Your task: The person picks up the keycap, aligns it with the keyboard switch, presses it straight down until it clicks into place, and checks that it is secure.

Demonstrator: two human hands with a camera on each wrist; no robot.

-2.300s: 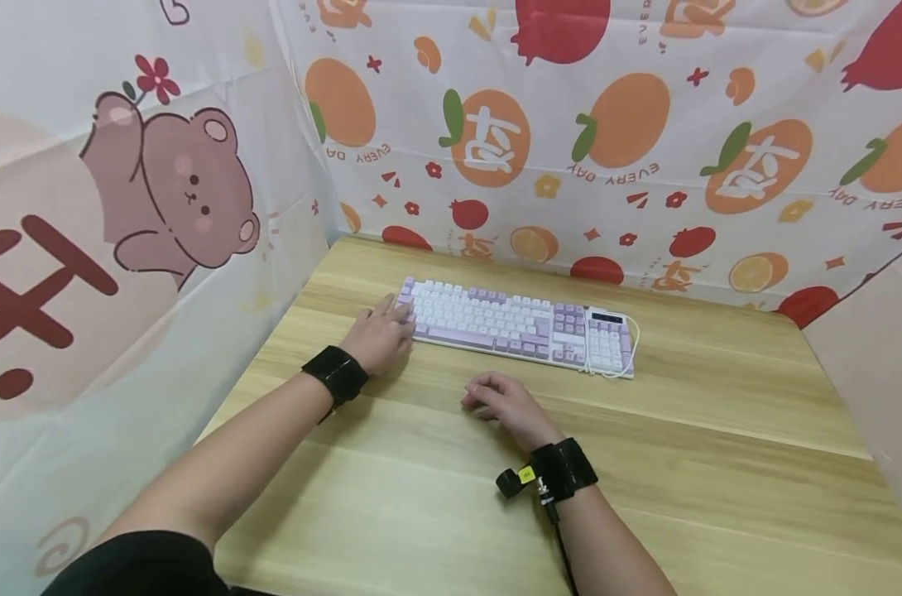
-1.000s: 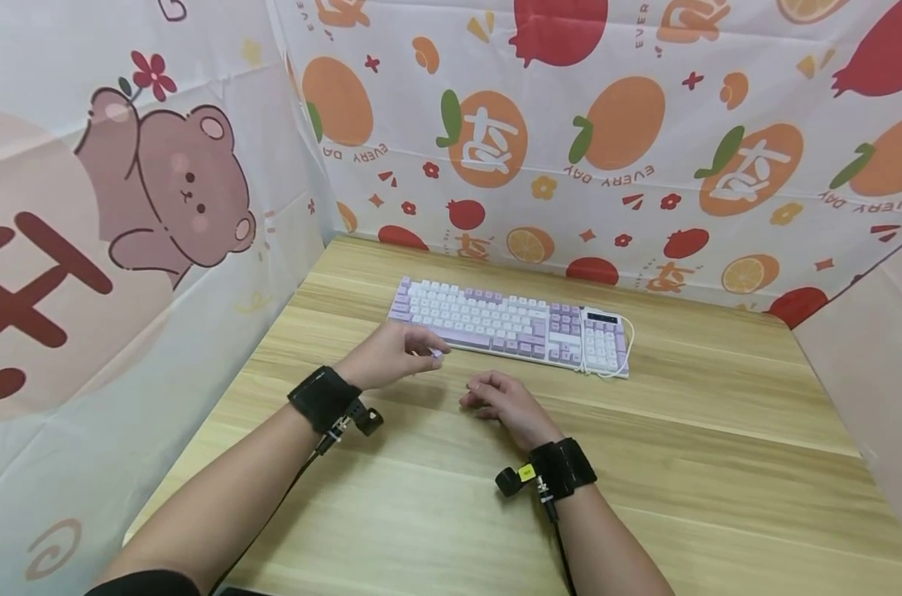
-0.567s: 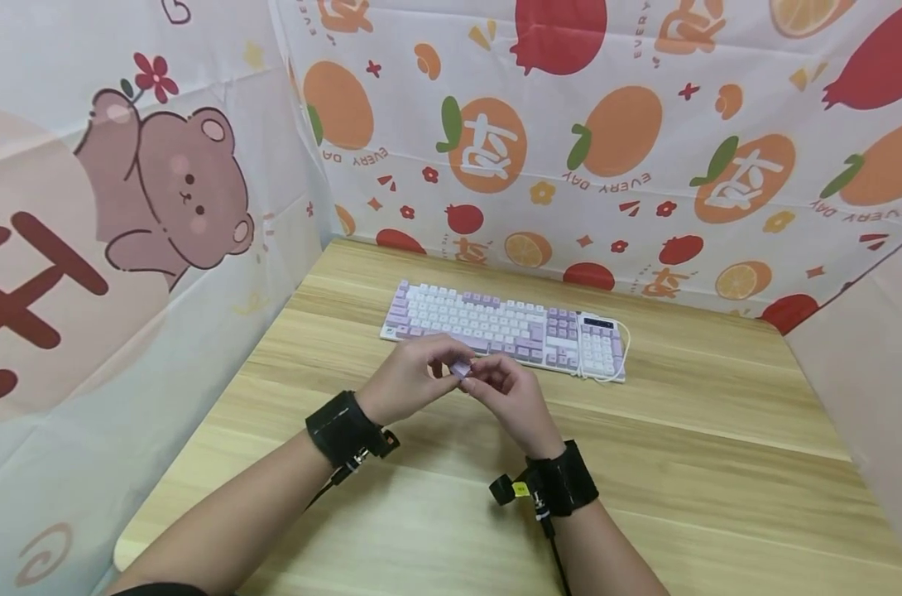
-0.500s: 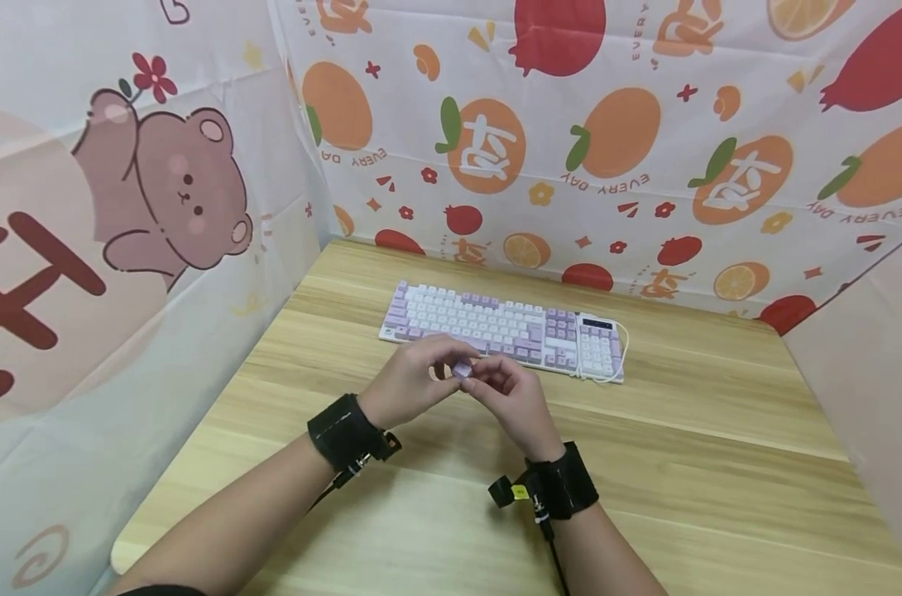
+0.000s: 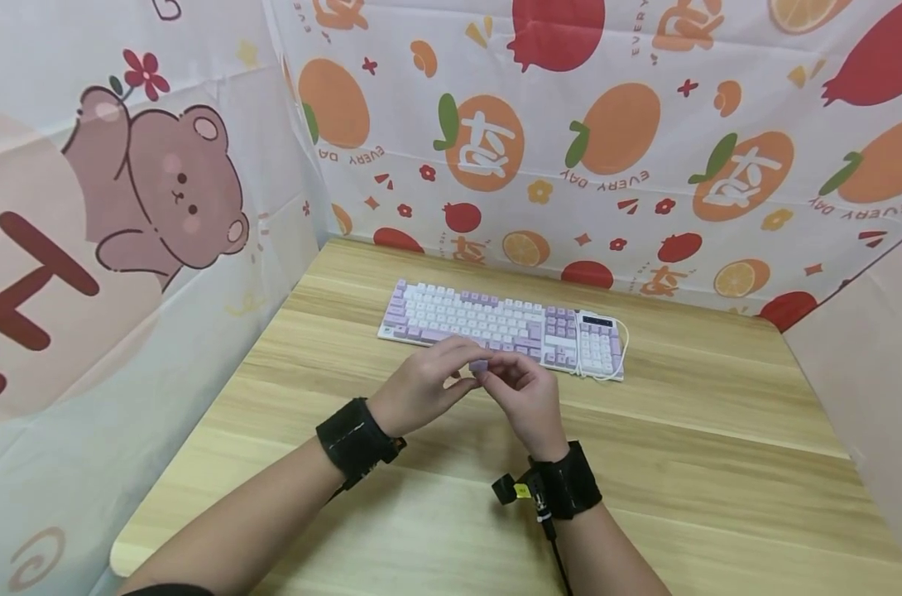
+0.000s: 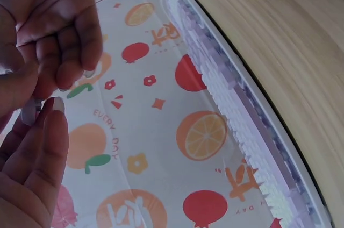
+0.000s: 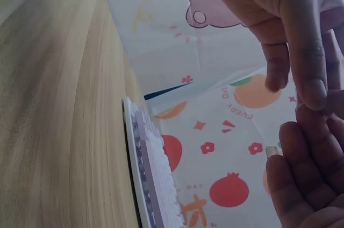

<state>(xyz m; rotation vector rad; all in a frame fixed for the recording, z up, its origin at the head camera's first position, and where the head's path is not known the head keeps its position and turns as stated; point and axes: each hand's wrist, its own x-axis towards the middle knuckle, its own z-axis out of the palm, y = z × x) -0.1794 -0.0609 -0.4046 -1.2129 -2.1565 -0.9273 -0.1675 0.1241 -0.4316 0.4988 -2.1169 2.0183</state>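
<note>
A small light-purple keycap (image 5: 479, 366) is held above the table just in front of the keyboard. My left hand (image 5: 424, 385) pinches it between thumb and index finger. From the other side my right hand (image 5: 524, 401) grips the same keycap with thumb and fingers, so the fingertips of both hands meet. In the left wrist view the keycap (image 6: 30, 112) is mostly hidden among the fingers. Behind the hands lies the purple and white keyboard (image 5: 481, 319). At its near left corner a key position (image 5: 388, 330) shows no cap.
The keyboard's white cable (image 5: 626, 348) is looped around its right end. All of this is on a wooden table (image 5: 682, 463), with a fruit-print cloth (image 5: 555, 165) behind and a bear-print cloth (image 5: 183, 190) at the left. Both wrists wear black straps with cameras.
My left hand has left the keyboard's near left corner with a keycap and come right to my right hand. The right hand, at first holding nothing, now grips it too, slightly farther right.
</note>
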